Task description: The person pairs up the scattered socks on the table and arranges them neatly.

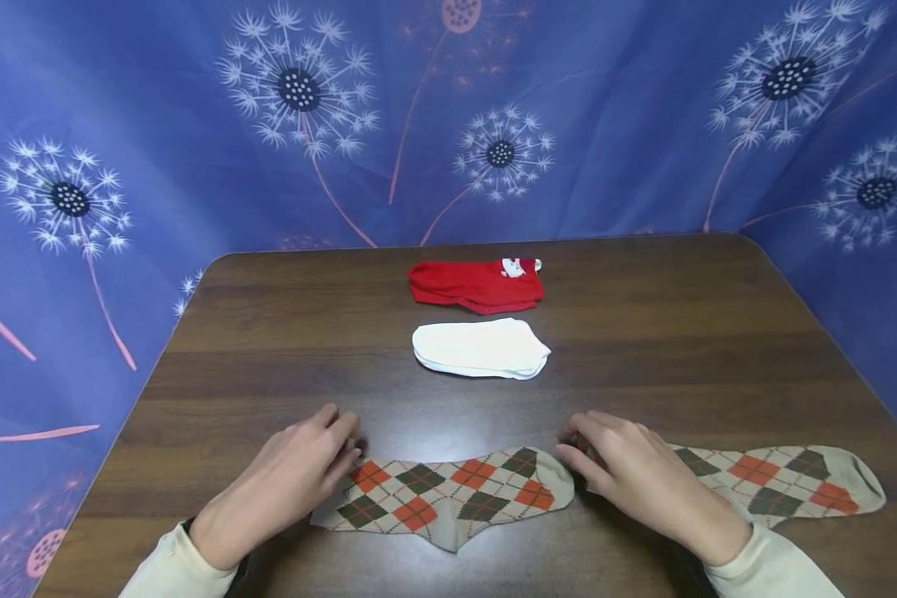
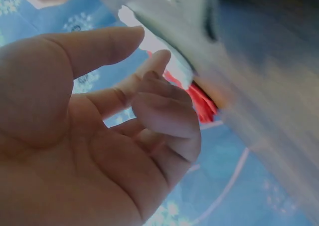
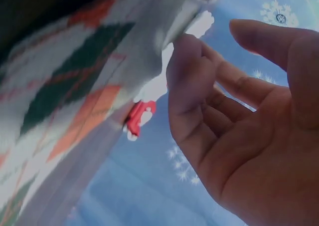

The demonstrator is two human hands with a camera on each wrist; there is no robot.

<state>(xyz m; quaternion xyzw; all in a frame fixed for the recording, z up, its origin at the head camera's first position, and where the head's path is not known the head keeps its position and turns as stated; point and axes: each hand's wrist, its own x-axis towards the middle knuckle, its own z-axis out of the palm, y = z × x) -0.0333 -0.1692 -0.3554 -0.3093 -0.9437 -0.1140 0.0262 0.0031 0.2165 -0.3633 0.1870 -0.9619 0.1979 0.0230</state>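
Two beige argyle socks with orange and dark green diamonds lie flat near the table's front. The first argyle sock (image 1: 444, 494) stretches between the hands, toe to the right. My left hand (image 1: 291, 469) is at its cuff end, covering part of it. Over the cuff end of the second argyle sock (image 1: 785, 477) is my right hand (image 1: 631, 473), near the first sock's toe. Both wrist views show loosely bent fingers with nothing between thumb and fingertips, at the left hand (image 2: 124, 121) and the right hand (image 3: 234, 116) alike. Whether either hand touches fabric, I cannot tell.
Folded white socks (image 1: 482, 349) lie mid-table, beyond the hands. Behind them are folded red socks (image 1: 474, 285) with a white figure at one end. The brown wooden table (image 1: 284, 332) has rounded far corners and backs onto a blue dandelion-print cloth (image 1: 613, 108).
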